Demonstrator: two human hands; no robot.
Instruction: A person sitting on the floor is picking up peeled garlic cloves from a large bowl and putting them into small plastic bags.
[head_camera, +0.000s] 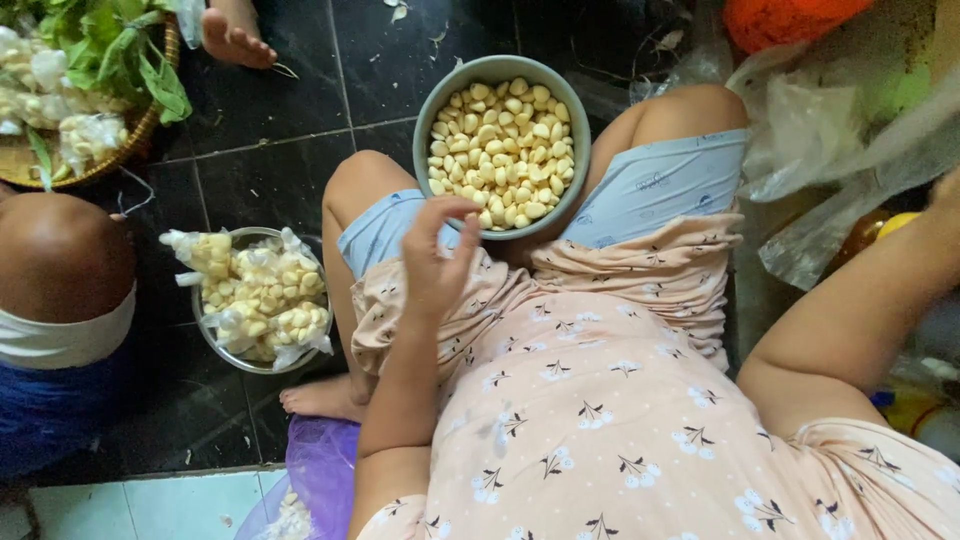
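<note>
A grey-green bowl (425, 120) full of peeled garlic cloves (503, 150) rests between my knees on my lap. My left hand (435, 258) hovers at the bowl's near rim, palm towards me, fingers loosely curled and apart; I see nothing held in it. My right forearm (850, 310) stretches out to the right towards a heap of clear plastic bags (815, 130). The right hand itself is cut off by the frame's edge.
A glass bowl (205, 335) holding small bags of garlic (262, 295) stands on the dark tiled floor by my left foot. A woven basket (60, 170) with greens sits top left. Another person's knee (60, 260) and foot (235, 35) are at left. A purple bag (322, 465) lies below.
</note>
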